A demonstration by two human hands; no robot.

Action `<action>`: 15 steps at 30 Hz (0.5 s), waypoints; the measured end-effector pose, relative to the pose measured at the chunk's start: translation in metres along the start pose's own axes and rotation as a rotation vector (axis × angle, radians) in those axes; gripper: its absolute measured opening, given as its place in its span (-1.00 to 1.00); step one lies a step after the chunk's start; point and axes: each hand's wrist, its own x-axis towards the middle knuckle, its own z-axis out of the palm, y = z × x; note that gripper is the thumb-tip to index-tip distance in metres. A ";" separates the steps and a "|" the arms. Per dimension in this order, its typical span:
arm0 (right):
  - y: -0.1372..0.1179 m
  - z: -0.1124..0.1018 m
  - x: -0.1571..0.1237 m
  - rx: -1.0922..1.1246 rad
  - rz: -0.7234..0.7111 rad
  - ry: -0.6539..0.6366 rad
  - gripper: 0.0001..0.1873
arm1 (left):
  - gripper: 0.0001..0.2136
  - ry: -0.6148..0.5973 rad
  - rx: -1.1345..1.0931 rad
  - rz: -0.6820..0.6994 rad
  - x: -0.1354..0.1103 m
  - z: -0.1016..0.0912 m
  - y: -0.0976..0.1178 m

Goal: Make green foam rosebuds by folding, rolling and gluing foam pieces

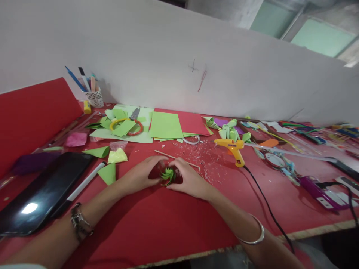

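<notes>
A small green curled-paper piece [167, 175], cut into curving strips, sits between my two hands above the red tabletop. My left hand [143, 172] curves round its left side, thumb and fingertips meeting its edge. From the right, my right hand [190, 178] bends round it in the same way, fingers at the top and thumb below. Parts of the fingertips are blurred. Just beyond my hands lies a thin wooden stick [178, 158]. Two rolled green paper cones [108, 173] are left of my left hand.
A yellow glue gun [230, 149] with a black cord lies to the right. At the left are a phone [53, 190] and a marker [85, 182]. Green paper sheets [166, 125], scissors [135, 114] and a pen cup [94, 98] stand behind. A purple extension socket [322, 194] is far right.
</notes>
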 end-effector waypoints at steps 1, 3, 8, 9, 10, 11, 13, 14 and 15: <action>0.000 0.001 0.000 0.000 -0.005 0.007 -0.63 | -0.61 -0.002 -0.001 -0.002 0.000 0.000 0.000; 0.000 0.002 0.001 0.002 -0.009 0.017 -0.65 | -0.62 0.002 0.009 0.003 0.001 0.000 -0.001; -0.001 0.001 -0.001 -0.041 0.023 0.048 -0.61 | -0.71 0.027 0.037 0.028 0.001 -0.006 0.003; -0.001 0.000 -0.001 -0.054 0.037 0.040 -0.56 | -0.71 0.010 0.029 0.040 0.000 -0.007 0.005; -0.001 -0.001 -0.002 -0.061 0.048 0.024 -0.51 | -0.69 -0.021 0.018 0.054 0.000 -0.009 0.007; 0.000 -0.002 -0.003 -0.061 0.051 0.004 -0.46 | -0.64 -0.048 0.008 0.064 0.000 -0.009 0.008; 0.000 -0.004 -0.003 -0.044 0.038 -0.032 -0.41 | -0.55 -0.086 -0.002 0.063 -0.001 -0.009 0.008; 0.001 -0.005 -0.003 -0.031 0.033 -0.040 -0.41 | -0.53 -0.087 -0.001 0.052 -0.001 -0.007 0.007; 0.001 -0.006 -0.003 -0.016 0.030 -0.040 -0.41 | -0.51 -0.084 0.001 0.038 -0.001 -0.006 0.006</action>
